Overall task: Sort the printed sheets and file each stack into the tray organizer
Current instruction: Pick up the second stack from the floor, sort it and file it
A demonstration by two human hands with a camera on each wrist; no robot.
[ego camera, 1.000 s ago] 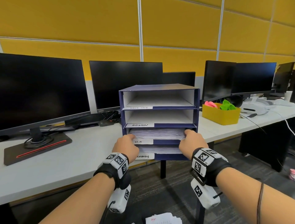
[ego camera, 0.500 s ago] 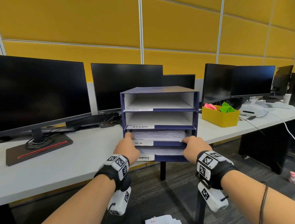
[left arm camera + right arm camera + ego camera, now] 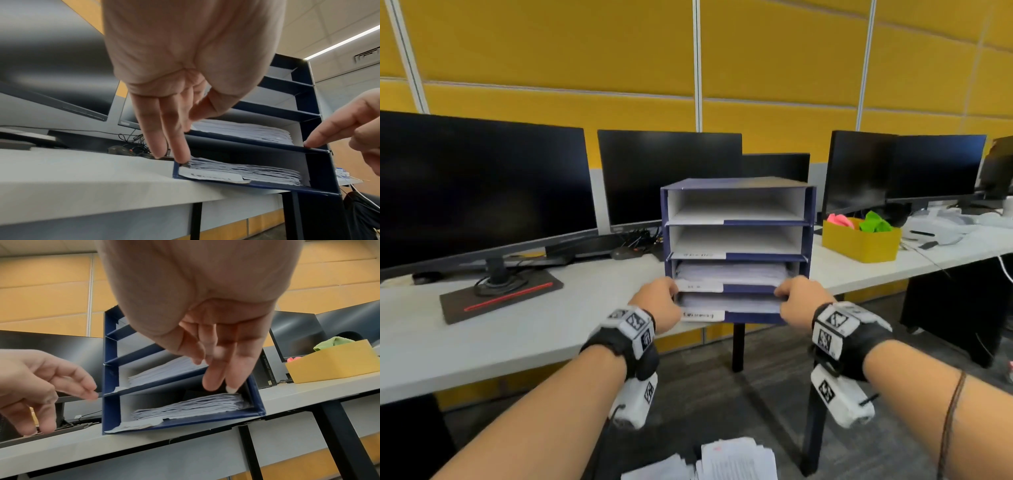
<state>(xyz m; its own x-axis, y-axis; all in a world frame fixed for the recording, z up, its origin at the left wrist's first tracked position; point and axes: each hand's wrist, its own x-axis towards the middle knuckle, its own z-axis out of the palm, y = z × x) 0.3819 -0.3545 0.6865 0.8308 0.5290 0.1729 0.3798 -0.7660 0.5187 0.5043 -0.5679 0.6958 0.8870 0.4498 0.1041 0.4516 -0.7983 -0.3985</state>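
We see white paper labels on the front lips of the blue tray organizer, which stands at the near edge of the white surface; their handwriting is too blurred to read. Its two lower compartments each hold a stack of printed sheets, the two upper ones show bare white floors. Our left hand has its fingers extended, relaxed, tips touching the left front corner of the lower compartments. Our right hand likewise reaches with straight fingers to the right front corner, gripping nothing. More sheets lie low in front of us.
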